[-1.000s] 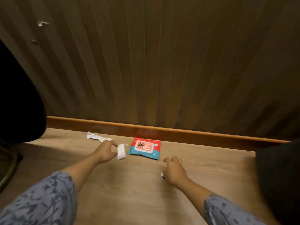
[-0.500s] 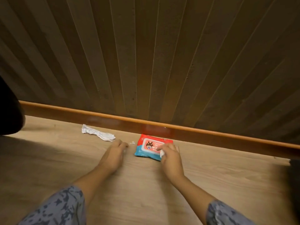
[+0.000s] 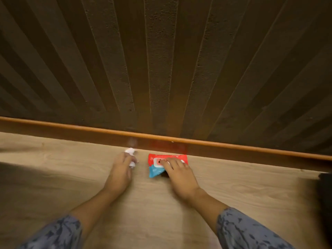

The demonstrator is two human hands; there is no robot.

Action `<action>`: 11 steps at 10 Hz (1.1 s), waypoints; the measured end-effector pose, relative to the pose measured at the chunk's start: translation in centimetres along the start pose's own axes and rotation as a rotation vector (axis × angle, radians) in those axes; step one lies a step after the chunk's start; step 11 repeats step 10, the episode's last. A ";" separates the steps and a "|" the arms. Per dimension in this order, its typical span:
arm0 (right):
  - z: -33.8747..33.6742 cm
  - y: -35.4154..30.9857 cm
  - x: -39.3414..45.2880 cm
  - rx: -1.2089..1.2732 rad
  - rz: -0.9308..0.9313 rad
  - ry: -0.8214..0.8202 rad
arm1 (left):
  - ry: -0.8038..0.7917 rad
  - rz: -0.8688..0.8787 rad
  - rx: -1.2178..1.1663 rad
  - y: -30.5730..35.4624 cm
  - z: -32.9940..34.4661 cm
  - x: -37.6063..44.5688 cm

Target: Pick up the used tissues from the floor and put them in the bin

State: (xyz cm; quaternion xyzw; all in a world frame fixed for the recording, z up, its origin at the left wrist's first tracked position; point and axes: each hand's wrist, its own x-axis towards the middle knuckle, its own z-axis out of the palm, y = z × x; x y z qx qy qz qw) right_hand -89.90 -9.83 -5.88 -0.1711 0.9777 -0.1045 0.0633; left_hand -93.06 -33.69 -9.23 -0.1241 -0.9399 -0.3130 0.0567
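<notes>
Reaching low over the pale wood-grain laminate floor [image 3: 53, 177], the left hand [image 3: 120, 173] has its fingers [image 3: 125, 159] curled round a crumpled white used tissue [image 3: 130, 152], which shows in two bits: a wad poking out past the fingertips, close to the skirting, and a smaller scrap at the thumb side. How much of the tissue sits inside the palm is hidden, and motion blur softens its edges, so I cannot tell whether it is one piece or more. The right hand [image 3: 179, 174] lies flat on a red and blue soft plastic pack of wet wipes [image 3: 158, 167], fingers straight and spread across its white flap; the hand covers the pack's right half, and the print on it is too blurred to read. The pack lies on the floor just beside the glossy brown wooden skirting board [image 3: 233, 150], near the left hand but apart from it. Above the skirting rises a dark brown wall of vertical ribbed panels [image 3: 161, 60]. Both forearms come up from the bottom edge in blue-grey patterned sleeves [image 3: 59, 234], cut off by the frame. At the far right edge a dark shape [image 3: 325, 194] is only partly in view and cannot be made out.
</notes>
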 end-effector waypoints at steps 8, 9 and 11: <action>-27.7 24.0 -43.9 0.488 1.236 0.124 | -0.884 0.354 -0.028 69.0 12.4 -2.8; -26.8 24.6 -45.6 0.479 1.159 -0.293 | -1.151 0.295 0.357 67.5 13.9 -3.8; -29.3 24.7 -45.8 0.592 1.211 -0.111 | -1.096 0.440 0.145 67.4 10.7 -3.3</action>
